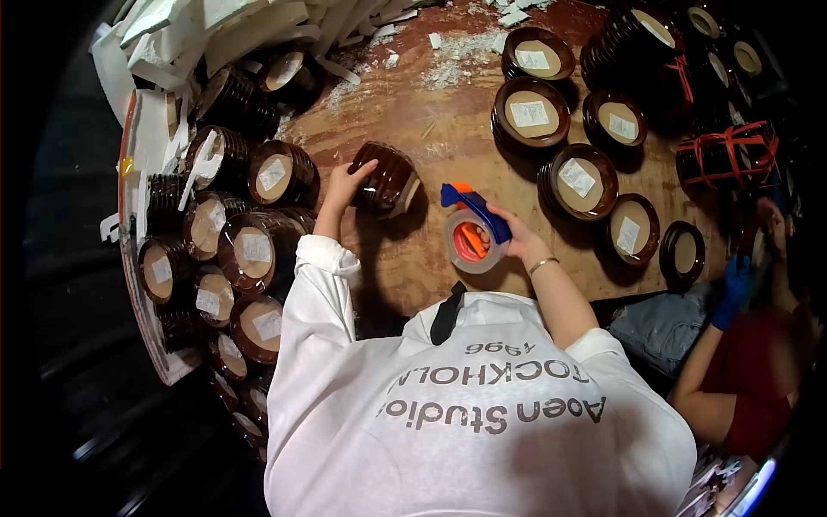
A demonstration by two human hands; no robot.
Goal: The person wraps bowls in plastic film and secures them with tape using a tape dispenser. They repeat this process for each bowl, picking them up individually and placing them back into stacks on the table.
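Observation:
My left hand is closed around the side of a stack of glossy dark brown dishes, which lies tipped over on the wooden table. In my right hand is a blue tape dispenser with orange parts, its fingers wrapped round it and partly hidden. The dispenser carries a large roll of clear tape with a red core. It is held over the table's near edge, to the right of the stack and apart from it.
Several brown dish stacks with tan discs and white labels crowd the left; more stacks stand right. White foam pieces pile at the back left. A stack bound in red strap lies far right, near another person's blue-gloved hand.

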